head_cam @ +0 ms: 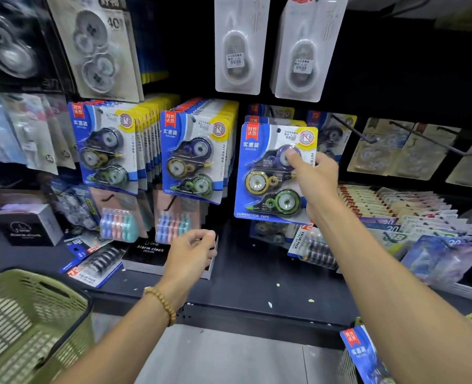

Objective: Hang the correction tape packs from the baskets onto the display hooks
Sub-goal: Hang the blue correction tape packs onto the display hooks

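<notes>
My right hand (315,180) grips the right edge of a blue correction tape pack (268,173), thumb pressed on its front, holding it up against the display at the hooks' height. Its hang hole sits near the top; the hook behind it is hidden. Two full rows of identical packs (107,151) (193,159) hang to the left. My left hand (193,254) hovers lower, fingers loosely curled, holding nothing. A green basket (21,322) stands at lower left. Another blue pack (365,356) pokes up at lower right.
Bare metal hooks (356,131) jut out right of the held pack. White blister packs (240,45) hang above. The black shelf (257,289) carries an alarm clock box (148,253), value packs (312,248) and rows of card packs (409,212).
</notes>
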{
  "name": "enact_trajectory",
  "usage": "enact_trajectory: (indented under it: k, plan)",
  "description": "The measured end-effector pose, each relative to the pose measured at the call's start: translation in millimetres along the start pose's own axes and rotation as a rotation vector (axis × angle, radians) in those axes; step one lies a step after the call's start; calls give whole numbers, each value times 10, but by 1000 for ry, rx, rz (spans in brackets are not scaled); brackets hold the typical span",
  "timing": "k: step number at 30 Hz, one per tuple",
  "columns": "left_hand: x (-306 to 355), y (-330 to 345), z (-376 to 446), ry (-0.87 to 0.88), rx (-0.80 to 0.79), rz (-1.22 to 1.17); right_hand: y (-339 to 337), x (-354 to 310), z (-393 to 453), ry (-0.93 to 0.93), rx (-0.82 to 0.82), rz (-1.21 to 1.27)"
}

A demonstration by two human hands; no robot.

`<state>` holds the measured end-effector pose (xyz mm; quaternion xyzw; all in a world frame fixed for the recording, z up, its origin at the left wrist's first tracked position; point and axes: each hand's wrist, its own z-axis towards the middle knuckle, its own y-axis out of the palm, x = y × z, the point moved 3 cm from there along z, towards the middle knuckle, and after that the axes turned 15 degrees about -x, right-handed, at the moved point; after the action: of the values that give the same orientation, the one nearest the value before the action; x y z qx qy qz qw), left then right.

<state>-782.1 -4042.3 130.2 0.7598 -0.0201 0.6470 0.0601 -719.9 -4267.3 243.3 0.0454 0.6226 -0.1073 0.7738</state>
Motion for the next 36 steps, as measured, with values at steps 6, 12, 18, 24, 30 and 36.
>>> enact_trajectory:
  k: [6, 12, 18, 24, 30, 36]
  plan:
    - [-37, -22, -3, -5, -13, 38, -8, 26, 105, 36, 7, -22]
    - [-80, -16, 95, -13, 0, 41, -15, 214, 302, 60, 39, -123]
    - [-253, 101, 342, -56, -22, 40, 53, 389, 672, 51, 48, -133]
    - [-527, 269, 539, -115, -50, 33, 26, 560, 823, 61, 13, -206]
    - [-723, 550, 396, -155, -137, 39, -379, 845, 300, 169, 51, -262]
    - [-833, 831, -94, -180, -223, 51, -1029, 903, -642, 227, 51, -271]
